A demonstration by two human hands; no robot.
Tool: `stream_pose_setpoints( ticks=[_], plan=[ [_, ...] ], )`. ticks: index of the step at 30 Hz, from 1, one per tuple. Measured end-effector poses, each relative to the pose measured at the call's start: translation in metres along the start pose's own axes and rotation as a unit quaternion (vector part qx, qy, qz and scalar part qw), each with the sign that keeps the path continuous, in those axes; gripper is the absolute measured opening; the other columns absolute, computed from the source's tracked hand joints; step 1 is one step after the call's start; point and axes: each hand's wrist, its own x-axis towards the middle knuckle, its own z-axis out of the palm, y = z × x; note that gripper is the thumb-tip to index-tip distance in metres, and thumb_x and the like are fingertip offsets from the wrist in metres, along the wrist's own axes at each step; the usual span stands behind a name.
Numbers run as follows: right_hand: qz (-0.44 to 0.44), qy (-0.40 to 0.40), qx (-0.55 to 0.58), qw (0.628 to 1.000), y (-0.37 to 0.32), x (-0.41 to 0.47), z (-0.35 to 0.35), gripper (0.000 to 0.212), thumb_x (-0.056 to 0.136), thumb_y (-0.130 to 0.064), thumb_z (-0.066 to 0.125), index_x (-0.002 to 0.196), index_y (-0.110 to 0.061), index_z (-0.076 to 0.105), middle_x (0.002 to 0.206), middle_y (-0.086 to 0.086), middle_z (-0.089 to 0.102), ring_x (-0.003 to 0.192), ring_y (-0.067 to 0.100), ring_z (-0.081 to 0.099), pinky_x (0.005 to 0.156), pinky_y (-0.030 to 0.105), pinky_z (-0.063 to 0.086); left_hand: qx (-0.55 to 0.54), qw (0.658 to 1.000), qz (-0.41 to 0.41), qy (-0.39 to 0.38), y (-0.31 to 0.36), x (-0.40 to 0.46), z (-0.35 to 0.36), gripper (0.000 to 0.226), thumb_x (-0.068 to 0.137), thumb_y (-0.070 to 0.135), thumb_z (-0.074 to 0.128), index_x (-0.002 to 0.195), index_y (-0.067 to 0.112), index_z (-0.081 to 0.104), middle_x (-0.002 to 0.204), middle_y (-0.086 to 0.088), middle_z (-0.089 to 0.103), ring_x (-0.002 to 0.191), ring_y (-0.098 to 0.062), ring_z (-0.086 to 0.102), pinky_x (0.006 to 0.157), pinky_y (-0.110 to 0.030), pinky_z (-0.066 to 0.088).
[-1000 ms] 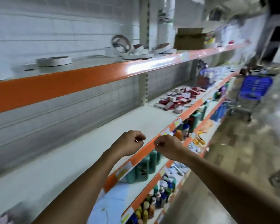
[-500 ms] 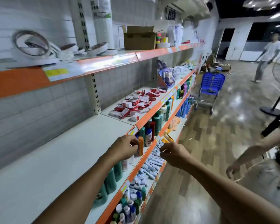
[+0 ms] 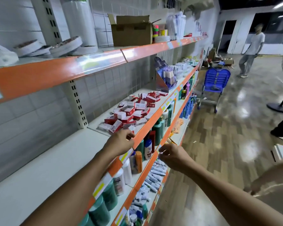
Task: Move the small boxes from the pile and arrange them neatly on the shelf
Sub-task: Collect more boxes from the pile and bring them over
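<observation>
A loose pile of small red and white boxes lies on the white middle shelf, just past the upright post. My left hand hovers over the shelf's orange front edge, right before the nearest boxes, fingers loosely curled and holding nothing. My right hand hangs in the aisle, lower and to the right of the shelf edge. Its fingers are loosely curled too and it holds nothing. The shelf stretch to the left of the pile is bare.
Bottles and tubes fill the lower shelves. A blue display stand sits beyond the pile, a cardboard box on the top shelf. A blue chair stands in the aisle, a person walks beyond it, and another person's arm is at right.
The view has moved along the shelf toward the box pile. Both hands came closer to it and their fingers have loosened from tighter fists.
</observation>
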Motion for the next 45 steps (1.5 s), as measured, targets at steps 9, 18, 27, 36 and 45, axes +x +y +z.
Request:
stream_pose_setpoints(
  ticks=[9, 18, 27, 36, 45],
  plan=[
    [-0.030, 0.009, -0.010, 0.999, -0.021, 0.140, -0.028, 0.018, 0.092, -0.020, 0.057, 0.106, -0.019, 0.067, 0.100, 0.007, 0.072, 0.078, 0.018, 0.066, 0.059, 0.025, 0.052, 0.008, 0.999, -0.017, 0.048, 0.004, 0.131, -0.021, 0.028, 0.090, 0.031, 0.065, 0.117, 0.023, 0.066, 0.113, 0.006, 0.068, 0.087, -0.011, 0.068, 0.079, -0.032, 0.057],
    [-0.126, 0.053, -0.044, 0.990, -0.040, 0.254, -0.042, 0.038, 0.091, -0.036, 0.065, 0.123, -0.016, 0.062, 0.110, 0.004, 0.069, 0.091, 0.018, 0.065, 0.068, 0.025, 0.048, 0.108, 0.989, -0.060, 0.082, -0.015, 0.203, -0.023, 0.047, 0.081, 0.049, 0.070, 0.118, 0.022, 0.058, 0.125, 0.002, 0.062, 0.116, -0.023, 0.049, 0.096, -0.037, 0.043],
    [-0.234, -0.029, -0.068, 0.969, -0.067, 0.354, -0.036, 0.053, 0.083, -0.056, 0.065, 0.118, -0.016, 0.061, 0.098, 0.007, 0.071, 0.091, 0.029, 0.066, 0.076, 0.039, 0.054, 0.161, 0.967, -0.190, 0.052, -0.021, 0.237, 0.001, 0.067, 0.073, 0.073, 0.061, 0.123, 0.028, 0.056, 0.126, 0.000, 0.061, 0.119, -0.028, 0.047, 0.093, -0.040, 0.042],
    [-0.228, -0.134, -0.076, 0.961, -0.081, 0.400, -0.017, 0.073, 0.071, -0.075, 0.057, 0.098, -0.008, 0.062, 0.089, 0.007, 0.066, 0.091, 0.029, 0.068, 0.075, 0.032, 0.054, 0.121, 0.947, -0.276, 0.110, 0.001, 0.240, 0.015, 0.049, 0.081, 0.059, 0.065, 0.119, 0.028, 0.063, 0.125, -0.005, 0.062, 0.124, -0.031, 0.046, 0.097, -0.038, 0.037],
    [-0.250, -0.188, -0.067, 0.948, -0.078, 0.410, -0.029, 0.058, 0.053, -0.073, 0.070, 0.078, -0.022, 0.058, 0.093, 0.007, 0.064, 0.079, 0.019, 0.065, 0.063, 0.030, 0.054, 0.120, 0.937, -0.292, 0.148, 0.005, 0.246, 0.014, 0.048, 0.073, 0.062, 0.072, 0.109, 0.030, 0.070, 0.109, -0.001, 0.064, 0.114, -0.026, 0.050, 0.088, -0.035, 0.034]
  ],
)
